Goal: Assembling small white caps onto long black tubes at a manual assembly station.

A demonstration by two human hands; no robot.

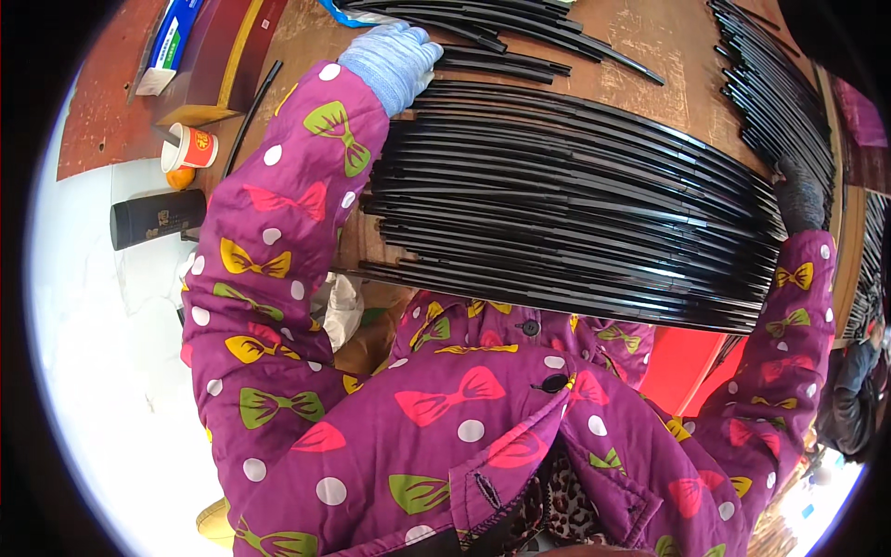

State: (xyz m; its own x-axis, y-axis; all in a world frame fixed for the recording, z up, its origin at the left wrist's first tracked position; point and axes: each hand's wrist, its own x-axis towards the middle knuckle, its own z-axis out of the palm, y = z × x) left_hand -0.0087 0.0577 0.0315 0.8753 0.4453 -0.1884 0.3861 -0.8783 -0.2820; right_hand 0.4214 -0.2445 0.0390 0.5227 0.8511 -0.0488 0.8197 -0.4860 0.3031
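Long thin black strips (575,204) lie side by side in a broad layer across the wooden table, close in front of me. My left hand (394,65), in a light blue glove, is at the far left corner of this layer with its fingers curled. What they hold, if anything, is hidden. At the right ends of the strips rests my right hand (800,197) in a dark grey glove; its fingers are too dark to make out. Beyond my left hand, more black strips (520,63) lie loosely, partly overlapping.
Another stack of black strips (775,88) lies at the far right. To the left are a dark red box (209,65), a blue-and-white carton (172,42), a red-and-white paper cup (192,148), an orange fruit (180,177) and a black cylinder (158,218). A person (849,390) is at the right edge.
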